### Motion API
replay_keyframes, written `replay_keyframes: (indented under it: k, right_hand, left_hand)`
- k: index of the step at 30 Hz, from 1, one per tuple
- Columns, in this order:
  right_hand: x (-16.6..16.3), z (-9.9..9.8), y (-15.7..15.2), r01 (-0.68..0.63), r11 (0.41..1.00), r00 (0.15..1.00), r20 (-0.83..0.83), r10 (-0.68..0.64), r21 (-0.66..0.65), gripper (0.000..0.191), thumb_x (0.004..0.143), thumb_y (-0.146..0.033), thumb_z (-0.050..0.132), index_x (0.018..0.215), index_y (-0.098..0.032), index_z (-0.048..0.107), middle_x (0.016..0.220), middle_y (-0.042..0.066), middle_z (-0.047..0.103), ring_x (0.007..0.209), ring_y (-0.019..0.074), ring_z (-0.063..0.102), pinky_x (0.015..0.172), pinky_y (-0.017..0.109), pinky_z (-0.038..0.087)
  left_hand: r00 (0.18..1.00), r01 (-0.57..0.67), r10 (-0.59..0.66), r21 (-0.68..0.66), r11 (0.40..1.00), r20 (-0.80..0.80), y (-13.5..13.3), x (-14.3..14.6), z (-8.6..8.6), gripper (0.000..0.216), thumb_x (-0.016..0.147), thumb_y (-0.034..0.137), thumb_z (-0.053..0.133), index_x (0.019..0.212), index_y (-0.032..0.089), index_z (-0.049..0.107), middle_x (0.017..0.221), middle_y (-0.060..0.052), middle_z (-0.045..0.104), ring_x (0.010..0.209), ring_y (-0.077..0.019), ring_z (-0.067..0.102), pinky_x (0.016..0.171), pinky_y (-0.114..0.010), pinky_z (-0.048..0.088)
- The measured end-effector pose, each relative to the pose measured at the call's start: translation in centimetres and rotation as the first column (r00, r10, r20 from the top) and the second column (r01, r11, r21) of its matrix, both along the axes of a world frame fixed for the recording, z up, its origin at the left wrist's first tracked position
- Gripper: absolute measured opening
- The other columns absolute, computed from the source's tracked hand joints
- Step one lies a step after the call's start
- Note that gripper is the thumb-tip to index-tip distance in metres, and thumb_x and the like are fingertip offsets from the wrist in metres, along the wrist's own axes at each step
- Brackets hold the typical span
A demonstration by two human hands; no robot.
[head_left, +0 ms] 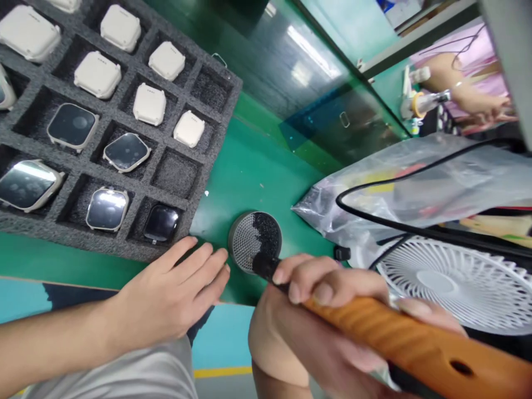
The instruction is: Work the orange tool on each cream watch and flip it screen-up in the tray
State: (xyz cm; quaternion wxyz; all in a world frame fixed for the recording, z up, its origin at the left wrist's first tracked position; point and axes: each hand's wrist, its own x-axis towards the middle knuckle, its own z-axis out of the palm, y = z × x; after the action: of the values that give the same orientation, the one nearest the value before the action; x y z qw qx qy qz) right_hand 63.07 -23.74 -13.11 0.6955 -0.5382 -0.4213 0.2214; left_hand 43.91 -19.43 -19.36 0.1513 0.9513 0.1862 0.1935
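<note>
My right hand [332, 299] is closed around an orange-handled tool [415, 341], whose dark tip rests on a small round metal tin [254, 241] with a perforated top on the green table. My left hand [174, 293] lies flat with its fingers stretched out on the table edge, just left of the tin and below a grey foam tray [174, 174]. The tray holds several smartwatch bodies, some face up like the dark screen [161, 223] nearest my fingers, others showing cream backs [189, 129].
A white desk fan [453, 288] lies at the right under a black cable [415, 227] and a clear plastic bag [415, 183]. Another person's arm in a pink sleeve [465, 83] works at the far right.
</note>
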Motion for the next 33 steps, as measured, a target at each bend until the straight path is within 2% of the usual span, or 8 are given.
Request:
replay_keyframes:
  k: [2,6,9,12,14,19,27,33]
  right_hand:
    - [0.4,-0.2,0.6,0.039,0.999,0.999,-0.006,-0.039,0.011,0.048,0.098,-0.069,0.05,0.122,-0.031,0.065,0.084,-0.003,0.06,0.065,0.0155,0.058,0.058,0.039,0.054]
    - [0.8,-0.8,1.6,0.052,0.998,0.994,-0.102,-0.049,0.028,0.041,0.095,-0.065,0.06,0.117,-0.031,0.07,0.082,-0.003,0.063,0.063,0.0159,0.057,0.058,0.038,0.053]
    - [0.9,-1.0,1.8,0.046,0.999,0.993,-0.114,-0.043,0.022,0.042,0.092,-0.064,0.065,0.117,-0.032,0.071,0.08,-0.003,0.063,0.061,0.0166,0.058,0.057,0.038,0.054]
    - [0.9,-1.2,1.8,0.054,0.998,0.996,-0.072,-0.053,0.017,0.045,0.093,-0.068,0.061,0.115,-0.03,0.069,0.079,-0.004,0.063,0.059,0.0152,0.057,0.055,0.037,0.054]
    - [1.0,-1.2,1.8,0.054,0.998,0.998,-0.039,-0.054,0.01,0.047,0.095,-0.07,0.057,0.116,-0.03,0.068,0.08,-0.005,0.063,0.06,0.0145,0.056,0.055,0.037,0.054]
    - [0.9,-1.0,1.4,0.041,0.999,0.998,-0.052,-0.042,-0.012,0.046,0.099,-0.068,0.05,0.12,-0.031,0.067,0.083,-0.005,0.063,0.064,0.0148,0.059,0.059,0.039,0.054]
    - [0.8,-1.2,1.3,0.036,0.999,0.998,-0.057,-0.037,-0.012,0.049,0.098,-0.07,0.05,0.122,-0.031,0.066,0.086,-0.004,0.062,0.066,0.0153,0.06,0.06,0.04,0.054]
    - [1.1,0.2,0.1,0.039,0.999,0.998,0.04,-0.039,-0.013,0.042,0.103,-0.058,0.049,0.129,-0.029,0.066,0.086,-0.003,0.063,0.066,0.0146,0.058,0.057,0.038,0.054]
  left_hand:
    - [0.999,0.053,-0.053,-0.008,0.999,0.007,0.0,-0.1,-0.1,0.042,0.104,0.028,0.056,0.141,0.011,0.067,0.158,-0.014,0.06,0.138,-0.034,0.056,0.118,-0.055,0.044]
    - [1.0,-0.008,0.008,0.009,1.0,0.015,-0.2,0.0,-0.4,0.035,0.103,0.025,0.061,0.134,0.01,0.071,0.139,-0.014,0.07,0.126,-0.0323,0.062,0.117,-0.054,0.045]
    - [0.999,-0.027,0.027,0.0,1.0,0.018,-0.3,0.1,-0.5,0.033,0.104,0.027,0.063,0.132,0.011,0.071,0.14,-0.015,0.069,0.127,-0.0326,0.062,0.118,-0.054,0.043]
    - [0.999,0.026,-0.025,-0.028,0.999,0.04,-0.1,0.0,-0.4,0.033,0.106,0.025,0.053,0.129,0.01,0.071,0.148,-0.017,0.065,0.132,-0.0346,0.06,0.119,-0.055,0.041]
    - [0.998,0.038,-0.037,-0.031,0.999,0.045,0.0,-0.1,-0.3,0.034,0.105,0.022,0.051,0.129,0.009,0.071,0.146,-0.018,0.067,0.131,-0.035,0.06,0.119,-0.056,0.04]
    - [0.999,-0.001,0.002,-0.017,1.0,0.046,0.0,-0.1,-0.4,0.032,0.103,0.017,0.055,0.129,0.008,0.072,0.137,-0.018,0.071,0.121,-0.0332,0.064,0.115,-0.054,0.042]
    - [0.999,0.003,-0.002,-0.019,1.0,0.035,0.0,-0.1,-0.2,0.037,0.105,0.016,0.051,0.135,0.008,0.07,0.142,-0.019,0.069,0.12,-0.0343,0.065,0.107,-0.053,0.045]
    - [0.998,-0.004,0.005,-0.019,1.0,0.064,-0.1,-0.2,-0.3,0.034,0.106,0.02,0.057,0.133,0.008,0.073,0.136,-0.017,0.072,0.114,-0.0331,0.066,0.105,-0.053,0.048]
